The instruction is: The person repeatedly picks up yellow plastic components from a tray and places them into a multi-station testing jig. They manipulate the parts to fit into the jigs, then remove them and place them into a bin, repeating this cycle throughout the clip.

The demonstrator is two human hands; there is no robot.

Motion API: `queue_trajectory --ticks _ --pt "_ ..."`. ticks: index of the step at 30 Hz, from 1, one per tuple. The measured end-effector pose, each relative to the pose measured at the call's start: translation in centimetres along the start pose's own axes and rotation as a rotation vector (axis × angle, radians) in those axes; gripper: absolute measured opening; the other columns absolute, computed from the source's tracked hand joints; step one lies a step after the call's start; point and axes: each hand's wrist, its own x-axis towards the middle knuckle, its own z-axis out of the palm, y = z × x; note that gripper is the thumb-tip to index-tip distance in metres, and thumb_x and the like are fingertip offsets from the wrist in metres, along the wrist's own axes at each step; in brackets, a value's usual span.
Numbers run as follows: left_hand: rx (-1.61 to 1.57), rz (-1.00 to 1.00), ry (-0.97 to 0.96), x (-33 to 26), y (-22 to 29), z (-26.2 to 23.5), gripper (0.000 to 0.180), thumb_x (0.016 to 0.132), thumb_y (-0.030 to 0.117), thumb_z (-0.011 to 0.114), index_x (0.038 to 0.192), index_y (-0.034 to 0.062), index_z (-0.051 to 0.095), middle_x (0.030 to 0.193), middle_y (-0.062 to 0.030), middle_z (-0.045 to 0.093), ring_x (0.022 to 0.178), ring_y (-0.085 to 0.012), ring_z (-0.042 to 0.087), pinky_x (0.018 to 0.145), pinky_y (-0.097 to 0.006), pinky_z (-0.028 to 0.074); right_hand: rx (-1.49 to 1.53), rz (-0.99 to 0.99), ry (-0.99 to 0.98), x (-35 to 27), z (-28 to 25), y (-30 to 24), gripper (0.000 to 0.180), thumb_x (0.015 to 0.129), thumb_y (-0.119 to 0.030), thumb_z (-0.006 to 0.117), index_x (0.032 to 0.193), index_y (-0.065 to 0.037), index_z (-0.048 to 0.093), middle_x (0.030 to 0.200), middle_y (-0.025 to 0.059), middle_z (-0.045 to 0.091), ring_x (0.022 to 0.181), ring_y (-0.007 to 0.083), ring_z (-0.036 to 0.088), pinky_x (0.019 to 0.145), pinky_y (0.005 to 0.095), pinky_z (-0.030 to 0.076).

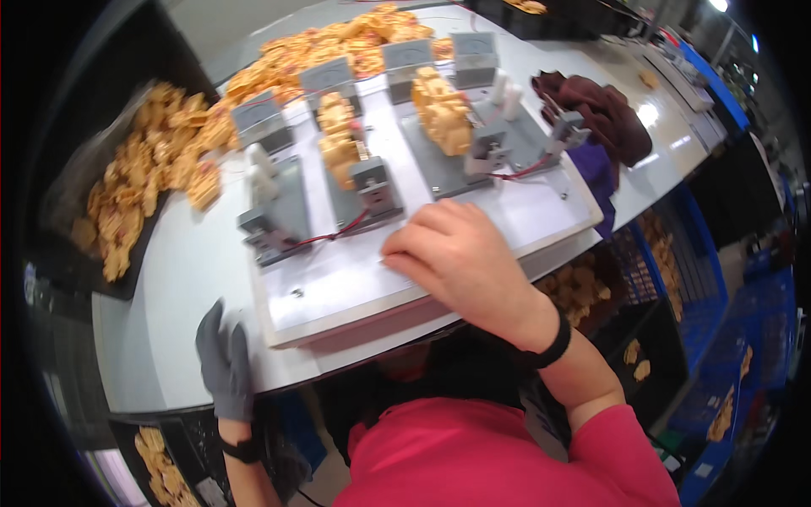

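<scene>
My right hand is bare and hovers over the front of a white fixture board. Its thumb and fingers are drawn together; whatever they may hold is hidden. Grey metal clamp stations stand on the board just beyond it. One tan moulded plastic part sits upright in a middle station, and another tan plastic part sits in the station to its right. White blocks show in the leftmost station. My left hand, in a grey glove, rests by the table's front edge with fingers stretched, holding nothing.
Tan parts are heaped behind the stations and spill from a black bin at left. Dark red and purple cloth lies right of the board. Red wires run between stations. Blue crates stand at right below the table.
</scene>
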Motion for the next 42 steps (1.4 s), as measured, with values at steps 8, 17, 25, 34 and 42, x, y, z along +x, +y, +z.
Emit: queue_trajectory --ticks 8,17,25,34,42 --pt "-0.033 -0.078 0.088 -1.7 -1.3 2.2 0.036 0.101 0.013 0.055 0.132 -0.0047 0.058 0.130 -0.0200 0.058 0.121 -0.0333 0.055 0.105 -0.041 0.044 -0.017 0.081 0.036 -0.3 0.5 0.0 0.010 0.086 -0.019 0.074 0.086 -0.012 0.067 0.083 0.0014 0.059 0.083 0.0231 0.059 0.075 0.0365 0.043" --pt "-0.014 -0.097 0.124 -1.9 -1.2 2.2 0.032 0.100 0.009 0.056 0.129 -0.0049 0.060 0.127 -0.0175 0.059 0.118 -0.0291 0.057 0.103 -0.038 0.045 -0.007 0.081 0.005 -0.1 0.5 0.2 0.010 0.082 -0.019 0.076 0.086 -0.013 0.068 0.085 0.0003 0.060 0.085 0.0225 0.060 0.076 0.0369 0.045" --pt "-0.111 -0.115 0.166 -2.2 -1.2 2.5 0.030 0.099 0.006 0.057 0.126 -0.0046 0.062 0.123 -0.0153 0.061 0.115 -0.0265 0.059 0.100 -0.036 0.047 -0.026 0.082 -0.062 0.0 0.1 0.2 0.012 0.083 -0.021 0.076 0.088 -0.013 0.068 0.087 -0.0003 0.062 0.086 0.0218 0.061 0.076 0.0360 0.045" --pt "-0.088 -0.129 0.166 -2.2 -0.9 2.5 0.030 0.099 0.007 0.057 0.126 -0.0047 0.062 0.123 -0.0167 0.061 0.114 -0.0292 0.059 0.101 -0.038 0.046 -0.024 0.085 -0.062 0.0 -0.1 0.0 0.013 0.082 -0.019 0.077 0.088 -0.013 0.068 0.087 0.0004 0.062 0.085 0.0221 0.061 0.076 0.0360 0.045" --pt "0.007 -0.102 0.152 -1.9 -0.5 2.2 0.030 0.101 0.012 0.056 0.125 -0.0052 0.061 0.123 -0.0151 0.063 0.113 -0.0263 0.060 0.102 -0.037 0.046 -0.021 0.097 -0.018 0.1 -0.1 0.3 0.015 0.077 -0.018 0.079 0.087 -0.013 0.068 0.086 -0.0001 0.061 0.084 0.0214 0.060 0.075 0.0359 0.044"
